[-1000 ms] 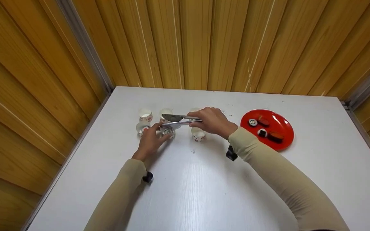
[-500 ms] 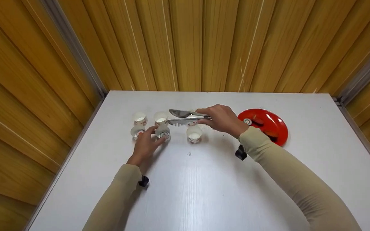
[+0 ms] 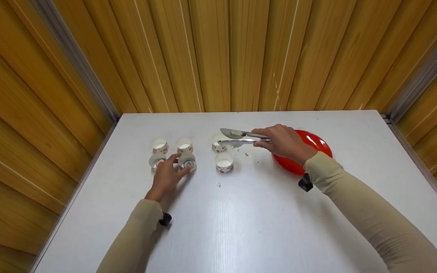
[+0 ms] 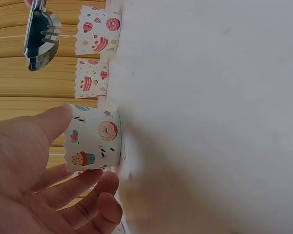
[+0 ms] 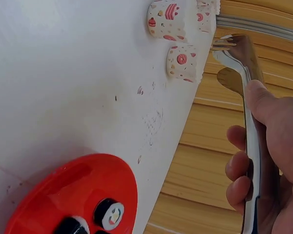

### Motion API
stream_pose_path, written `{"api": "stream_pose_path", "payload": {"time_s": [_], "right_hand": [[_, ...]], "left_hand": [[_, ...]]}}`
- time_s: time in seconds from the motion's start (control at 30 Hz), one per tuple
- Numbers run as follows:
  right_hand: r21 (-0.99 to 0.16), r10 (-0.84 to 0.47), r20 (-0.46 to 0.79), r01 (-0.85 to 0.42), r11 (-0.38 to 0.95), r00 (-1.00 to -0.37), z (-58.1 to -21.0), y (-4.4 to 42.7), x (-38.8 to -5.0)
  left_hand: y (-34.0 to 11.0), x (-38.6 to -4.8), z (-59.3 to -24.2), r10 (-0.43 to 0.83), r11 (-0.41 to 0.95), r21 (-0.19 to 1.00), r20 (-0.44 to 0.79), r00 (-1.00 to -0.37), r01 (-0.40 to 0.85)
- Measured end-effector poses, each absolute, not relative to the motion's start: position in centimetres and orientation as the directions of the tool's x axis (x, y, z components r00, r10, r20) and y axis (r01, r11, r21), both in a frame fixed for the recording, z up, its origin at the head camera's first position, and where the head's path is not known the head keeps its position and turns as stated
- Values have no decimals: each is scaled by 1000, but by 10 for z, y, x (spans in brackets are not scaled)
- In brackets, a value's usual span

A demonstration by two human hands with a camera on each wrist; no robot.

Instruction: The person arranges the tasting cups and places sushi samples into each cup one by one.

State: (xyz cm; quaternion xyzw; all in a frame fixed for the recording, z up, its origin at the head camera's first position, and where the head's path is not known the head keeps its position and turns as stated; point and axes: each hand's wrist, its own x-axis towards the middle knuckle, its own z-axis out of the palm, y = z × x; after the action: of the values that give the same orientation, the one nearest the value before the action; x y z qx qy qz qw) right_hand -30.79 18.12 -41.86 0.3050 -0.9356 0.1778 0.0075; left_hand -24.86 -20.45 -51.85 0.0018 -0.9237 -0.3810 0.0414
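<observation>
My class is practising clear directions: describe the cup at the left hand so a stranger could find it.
On the white table, left of the red plate, six paper cups stand in two rows. Take the near row's middle cup; it alone sits between the thumb and fingers of the left hand.

The right hand grips metal serving tongs, thumb against them, fingers curled round; their tined end points left. Toward that side stand a nearer paper baking cup with cake prints and a farther paper baking cup, both upright on the white table. To the right, a red plate, partly out of frame, bears a sushi roll slice and other dark pieces, mostly cropped. Small dark specks dot the tabletop between cups and plate. Wood-grained panelling rises at the far side.
</observation>
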Motion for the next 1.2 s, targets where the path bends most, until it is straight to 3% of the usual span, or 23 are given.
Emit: {"api": "stream_pose_path", "payload": {"time_s": [0.5,1.2], "right_hand": [[-297,-477,113,-487,821,-872,-423,258,-295],[-277,-345,-3,-330,902,-939,-424,313,-279]], "left_hand": [[-202,-247,-518,-31,722,691,72,-997,27],[-205,-246,-515,-20,726,686,87,-996,45]]}}
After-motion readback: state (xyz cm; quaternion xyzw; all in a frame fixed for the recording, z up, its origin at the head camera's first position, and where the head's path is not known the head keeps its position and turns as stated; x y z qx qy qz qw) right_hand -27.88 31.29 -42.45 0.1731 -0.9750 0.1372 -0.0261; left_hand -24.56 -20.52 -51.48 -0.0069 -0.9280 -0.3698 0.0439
